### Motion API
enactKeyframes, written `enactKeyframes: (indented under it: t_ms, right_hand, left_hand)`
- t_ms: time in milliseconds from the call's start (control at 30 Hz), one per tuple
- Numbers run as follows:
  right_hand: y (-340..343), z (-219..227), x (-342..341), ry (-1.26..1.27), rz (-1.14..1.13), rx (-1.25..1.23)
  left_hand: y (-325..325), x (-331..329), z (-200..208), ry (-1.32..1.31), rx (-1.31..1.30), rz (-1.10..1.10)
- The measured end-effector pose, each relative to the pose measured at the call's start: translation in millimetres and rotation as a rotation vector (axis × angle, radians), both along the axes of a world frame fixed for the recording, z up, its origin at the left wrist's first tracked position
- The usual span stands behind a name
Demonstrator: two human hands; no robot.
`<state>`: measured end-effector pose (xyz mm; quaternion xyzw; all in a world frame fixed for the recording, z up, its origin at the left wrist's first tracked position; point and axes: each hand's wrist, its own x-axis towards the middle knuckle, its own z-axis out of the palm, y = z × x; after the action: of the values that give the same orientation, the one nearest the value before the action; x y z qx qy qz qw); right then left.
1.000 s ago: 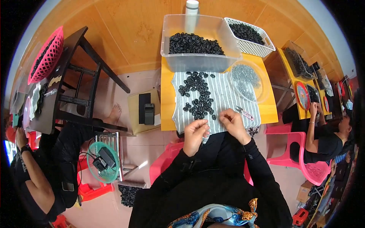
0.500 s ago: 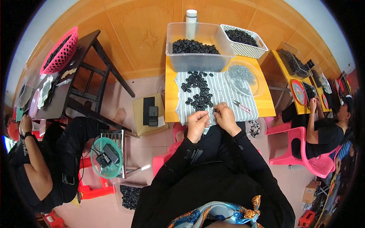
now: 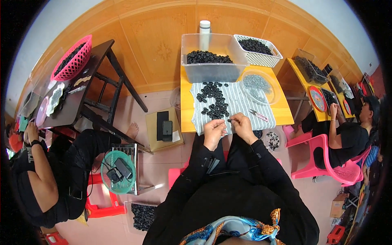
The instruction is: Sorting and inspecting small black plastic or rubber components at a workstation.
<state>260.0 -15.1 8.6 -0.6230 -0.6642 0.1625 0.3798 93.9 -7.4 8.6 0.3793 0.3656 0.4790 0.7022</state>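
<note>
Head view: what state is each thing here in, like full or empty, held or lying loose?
Left hand: closed, fingertips at a small dark piece.
Right hand: pinching the same small dark piece.
Clear bin: open, partly filled with black pieces.
White basket: holding black pieces.
Striped cloth: spread flat, black pieces scattered loose on it.
Clear round bowl: holds small grey bits.
Pink tool: lying loose on the cloth.
Pink basket: tilted, holding dark pieces.
</note>
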Motion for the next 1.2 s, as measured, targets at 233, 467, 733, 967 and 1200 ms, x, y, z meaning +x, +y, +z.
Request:
enactKeyframes:
  t_ms: [233,467,733,967,1200]
  right_hand:
    - [5,-15,12,0.360,-0.079,-0.137]
    - [5,-14,10,0.234,-0.125,-0.019]
    - [-2,0,1,-0.046,-0.106,0.024]
    - [-4,2,-5,-0.143,-0.125,0.068]
    - [6,-7,4,0.332,-0.172,-0.060]
  left_hand:
    - [3,0,-7,-0.008,-0.015,-0.007]
    - [4,1,-4,-0.012,-0.001,-0.015]
    - [2,2,-4,0.001,0.019,-0.014]
    - [2,0,-6,0.018,0.019,-0.033]
    - [3,-1,-6,-0.019,0.023,-0.034]
